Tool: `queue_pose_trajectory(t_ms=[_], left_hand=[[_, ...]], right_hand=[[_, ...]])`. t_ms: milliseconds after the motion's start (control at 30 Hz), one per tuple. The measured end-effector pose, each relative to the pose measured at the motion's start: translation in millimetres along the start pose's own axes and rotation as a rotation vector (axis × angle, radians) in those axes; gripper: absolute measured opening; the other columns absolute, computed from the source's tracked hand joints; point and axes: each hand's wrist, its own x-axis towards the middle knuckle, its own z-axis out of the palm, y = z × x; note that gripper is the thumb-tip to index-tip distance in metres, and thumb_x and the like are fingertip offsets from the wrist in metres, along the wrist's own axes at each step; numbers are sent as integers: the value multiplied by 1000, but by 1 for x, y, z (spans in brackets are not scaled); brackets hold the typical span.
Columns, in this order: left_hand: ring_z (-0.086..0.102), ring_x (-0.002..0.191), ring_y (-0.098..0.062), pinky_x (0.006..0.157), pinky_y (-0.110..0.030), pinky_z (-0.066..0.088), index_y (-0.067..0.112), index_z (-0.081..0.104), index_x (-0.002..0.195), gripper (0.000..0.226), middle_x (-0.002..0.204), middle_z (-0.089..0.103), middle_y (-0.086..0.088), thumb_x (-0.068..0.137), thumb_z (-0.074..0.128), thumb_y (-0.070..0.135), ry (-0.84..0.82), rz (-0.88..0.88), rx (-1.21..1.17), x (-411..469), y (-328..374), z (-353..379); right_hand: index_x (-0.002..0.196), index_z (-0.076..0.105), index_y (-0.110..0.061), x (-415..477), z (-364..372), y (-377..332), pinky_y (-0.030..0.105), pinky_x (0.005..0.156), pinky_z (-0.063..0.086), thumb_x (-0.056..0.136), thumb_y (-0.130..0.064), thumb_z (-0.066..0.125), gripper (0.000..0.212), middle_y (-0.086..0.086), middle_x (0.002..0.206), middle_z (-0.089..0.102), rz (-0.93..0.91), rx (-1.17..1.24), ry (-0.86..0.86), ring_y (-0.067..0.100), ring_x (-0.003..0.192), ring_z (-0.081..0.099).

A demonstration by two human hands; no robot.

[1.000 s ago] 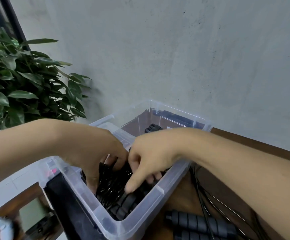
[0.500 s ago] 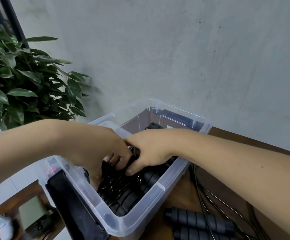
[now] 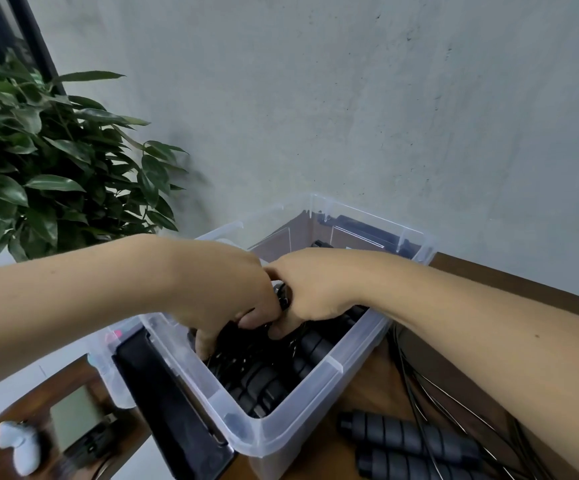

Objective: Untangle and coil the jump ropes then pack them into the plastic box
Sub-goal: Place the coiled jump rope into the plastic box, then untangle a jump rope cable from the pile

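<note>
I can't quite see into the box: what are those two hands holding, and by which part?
Both the left hand and right hand grip the black coiled jump rope by its bunched cord loops, inside the clear plastic box.

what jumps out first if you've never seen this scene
Two bare forearms meet over a clear plastic box at centre, where the left grip and right grip both hold black coiled jump ropes inside it. Right of the box, two ribbed black handles lie on the brown table, and a leafy plant fills the upper left.
</note>
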Motion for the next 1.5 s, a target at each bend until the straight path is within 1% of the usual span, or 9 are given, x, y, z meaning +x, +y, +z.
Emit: queue_pose_trajectory(t_ms=[100, 200, 400, 633, 833, 1067, 1167, 1267, 1500], left_hand=[[59, 61, -1, 84, -24, 58, 43, 59, 68, 30, 61, 65, 24, 80, 86, 40, 173, -21, -88, -9, -3, 2], [62, 75, 11, 90, -27, 57, 46, 64, 82, 45, 81, 63, 43, 58, 101, 36, 232, -83, -148, -36, -7, -2], [70, 96, 4, 86, -25, 61, 51, 68, 114, 64, 115, 65, 24, 70, 95, 13, 357, 4, -485, -85, 0, 3], [63, 99, 15, 81, -17, 51, 56, 59, 112, 23, 110, 63, 40, 98, 68, 41, 756, 0, -394, -122, 45, -16], [65, 89, 7, 70, -12, 46, 42, 63, 100, 4, 98, 70, 26, 98, 67, 43, 1044, 122, -545, -112, 122, -43], [67, 92, 6, 86, -32, 57, 45, 62, 105, 17, 96, 73, 23, 93, 63, 57, 1043, 246, -619, -79, 213, -63], [67, 92, 4, 87, -32, 56, 45, 61, 106, 14, 97, 72, 25, 96, 64, 55, 1003, 302, -643, -59, 238, -65], [68, 92, 1, 85, -30, 56, 45, 61, 108, 18, 99, 72, 24, 94, 71, 51, 912, 333, -650, -37, 254, -61], [58, 103, 0, 90, -26, 55, 51, 52, 117, 56, 113, 56, 24, 75, 89, 55, 661, 190, -480, 9, 249, -20]], right_hand=[[137, 67, -39, -2, 0, 3, 33, 77, 53, 77, -61, 89, 67, -16, 87, 63, 28, 4, 64, 16, 91, 65], [142, 65, -37, -9, -5, 5, 27, 67, 44, 81, -55, 87, 67, -18, 83, 55, 45, 73, 109, 7, 81, 58], [135, 71, -37, -50, -26, 10, 12, 65, 40, 98, -37, 71, 36, -16, 97, 65, 75, 153, 422, 1, 82, 58], [119, 77, -39, -125, -29, 31, 15, 71, 46, 97, -36, 75, 22, -10, 85, 72, 94, 337, 618, 1, 77, 65], [114, 78, -42, -206, -1, 49, 8, 66, 41, 98, -47, 73, 18, -14, 83, 70, 218, 361, 697, -4, 73, 63], [115, 77, -42, -298, 61, 80, 18, 73, 47, 97, -45, 75, 19, -15, 86, 69, 404, 444, 719, -4, 73, 61], [116, 77, -39, -330, 82, 90, 10, 64, 38, 98, -41, 74, 18, -17, 85, 69, 479, 452, 752, -5, 70, 60], [113, 77, -40, -353, 106, 98, 18, 68, 44, 99, -38, 72, 15, -16, 85, 71, 528, 461, 774, 0, 70, 61], [115, 77, -43, -358, 165, 117, 19, 77, 48, 100, -39, 68, 18, -20, 88, 72, 603, 439, 807, 1, 86, 66]])
